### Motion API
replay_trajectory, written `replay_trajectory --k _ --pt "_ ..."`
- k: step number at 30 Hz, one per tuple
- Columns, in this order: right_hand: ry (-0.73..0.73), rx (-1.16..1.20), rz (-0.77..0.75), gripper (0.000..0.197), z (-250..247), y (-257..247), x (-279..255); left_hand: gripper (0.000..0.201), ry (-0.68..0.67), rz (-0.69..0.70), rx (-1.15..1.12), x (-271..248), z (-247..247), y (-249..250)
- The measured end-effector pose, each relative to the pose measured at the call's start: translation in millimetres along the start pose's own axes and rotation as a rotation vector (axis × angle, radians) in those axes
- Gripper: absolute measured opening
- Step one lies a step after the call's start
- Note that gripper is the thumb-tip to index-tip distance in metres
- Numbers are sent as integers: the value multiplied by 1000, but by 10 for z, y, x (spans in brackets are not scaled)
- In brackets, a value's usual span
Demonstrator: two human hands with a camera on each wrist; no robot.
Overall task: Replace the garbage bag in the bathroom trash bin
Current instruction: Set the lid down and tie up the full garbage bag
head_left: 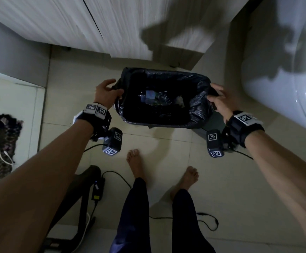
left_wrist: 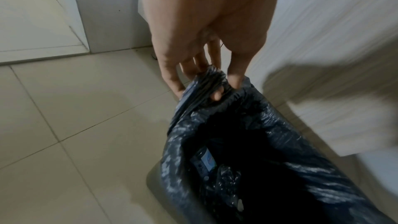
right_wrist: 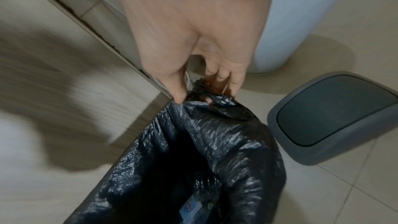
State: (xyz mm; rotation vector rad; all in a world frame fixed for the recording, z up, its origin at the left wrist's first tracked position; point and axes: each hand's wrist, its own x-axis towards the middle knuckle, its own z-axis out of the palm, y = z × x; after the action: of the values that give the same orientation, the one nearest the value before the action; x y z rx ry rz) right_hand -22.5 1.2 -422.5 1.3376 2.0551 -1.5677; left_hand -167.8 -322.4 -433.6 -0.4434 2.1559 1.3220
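Garbage bag [head_left: 197, 106]: black plastic, mouth held wide open betw. the two hands, above the floor. It is the landmark for all places below.
Left hand [head_left: 105, 92]: at the bag's left rim; thumb and fingers [left_wrist: 235, 81] pinch a gathered fold of the plastic, seen close in the left wrist view.
Right hand [head_left: 218, 99]: at the bag's right rim; fingers curled round a bunched part of the edge, thumb [right_wrist: 178, 94] pressed on the plastic.
Trash [head_left: 153, 97]: inside the bag, at its bottom; a bottle w/ a blue-white label [left_wrist: 207, 160] and some crumpled pieces. What the other pieces are, cannot tell.
Trash bin [left_wrist: 154, 179]: grey; only a corner shows, under the bag's left side, in the left wrist view. If the bag is fully out of it, cannot tell.
Bin lid [right_wrist: 336, 117]: grey w/ a dark flap, lies on the floor just right of the bag, apart from it.
Toilet [head_left: 283, 70]: white, further right of the bag.
Cabinet [head_left: 112, 28]: pale wood grain, behind the bag.
Bare feet [head_left: 135, 163]: on the tile floor [head_left: 221, 189], in front of the bag, near side.
Cables [head_left: 208, 223]: black, on the floor near the feet.
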Motion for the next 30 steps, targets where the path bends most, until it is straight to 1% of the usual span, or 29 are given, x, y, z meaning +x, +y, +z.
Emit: replay_trajectory --k 2,3,5,6,7,9,12,13,15,17,18,19,20,21,22,23,26,28,30 --pt "48 41 40 34 17 -11 115 46 -6 -52 -20 80 28 100" --pt "67 53 68 36 3 29 239 39 -1 -66 -17 110 36 148" --pt "98 57 77 49 -37 173 545 14 9 -47 50 187 48 187" --pt "124 52 80 54 -35 103 537 14 17 -26 80 223 50 201" --pt "141 57 65 52 -15 -49 438 13 24 -13 82 236 64 233" --pt "145 12 28 41 25 -262 320 4 27 25 47 288 81 274" --pt "103 -77 -83 41 40 -274 351 17 40 83 40 316 70 354" --pt "97 -92 -103 43 46 -273 345 18 41 94 41 311 64 386" --pt "111 -95 -112 44 48 -271 347 16 41 97 48 325 52 404" --pt "119 -77 -104 38 52 -296 378 18 45 108 66 359 36 391" --pt "114 -85 -103 32 65 -314 392 15 40 93 82 394 32 369" --pt "117 -118 -102 28 86 -320 416 8 18 73 111 412 32 356" --pt "118 -158 -104 27 110 -318 450 10 -5 57 143 438 38 345" --pt "127 -184 -101 28 126 -309 490 22 -29 40 175 464 50 330" --pt "131 -204 -102 29 130 -309 510 30 -47 29 195 478 69 327" --pt "133 -227 -105 30 126 -315 533 34 -44 37 214 499 83 332" --pt "140 -302 -123 34 92 -327 606 31 7 86 228 552 96 361" --pt "128 -251 -150 36 92 -334 628 28 23 101 199 557 104 402" --pt "109 -193 -173 41 104 -329 637 26 8 99 125 542 125 455"
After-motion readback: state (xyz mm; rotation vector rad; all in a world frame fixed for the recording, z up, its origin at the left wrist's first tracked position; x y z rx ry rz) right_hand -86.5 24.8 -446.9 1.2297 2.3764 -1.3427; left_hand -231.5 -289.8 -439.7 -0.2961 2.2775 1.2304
